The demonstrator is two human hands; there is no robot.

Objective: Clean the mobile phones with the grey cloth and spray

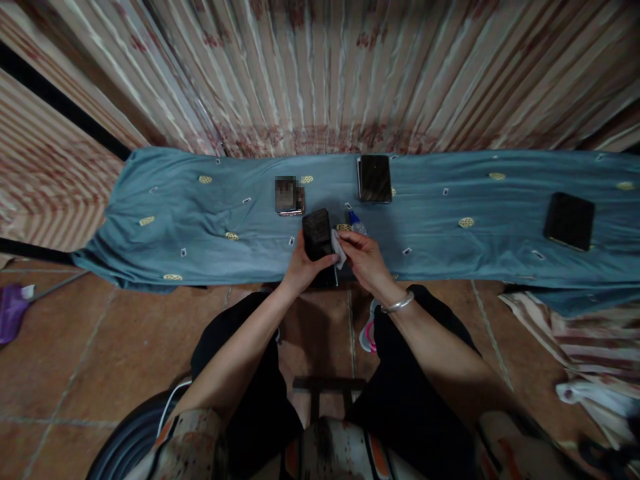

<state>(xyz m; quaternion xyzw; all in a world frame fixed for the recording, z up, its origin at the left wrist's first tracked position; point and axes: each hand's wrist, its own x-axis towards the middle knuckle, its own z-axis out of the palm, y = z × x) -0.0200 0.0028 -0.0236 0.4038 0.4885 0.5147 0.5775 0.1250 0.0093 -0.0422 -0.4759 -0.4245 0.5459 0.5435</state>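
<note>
The left hand (301, 264) curls around a black rectangular phone-like device (317, 233) at the near edge of the blue-green cloth-covered table (435, 243).
Its thumb lies over the lower part, probably to keep it steady; the nearly closed right hand (365, 255) pinches a small white cloth (339, 252) beside it (touching or not, I cannot tell). A clear blue-topped bottle (356, 222) is just beyond, seemingly for easy reach.

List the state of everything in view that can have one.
Black device: held in the left hand
White wipe: held in the right hand
Blue-topped bottle: upright or lying, unclear
Glossy black slab: flat, dark
Black item far right: lying flat
Pixelated stack: details hidden
Blue cloth: spread out, wrinkled
Curtain: hanging in folds
</note>
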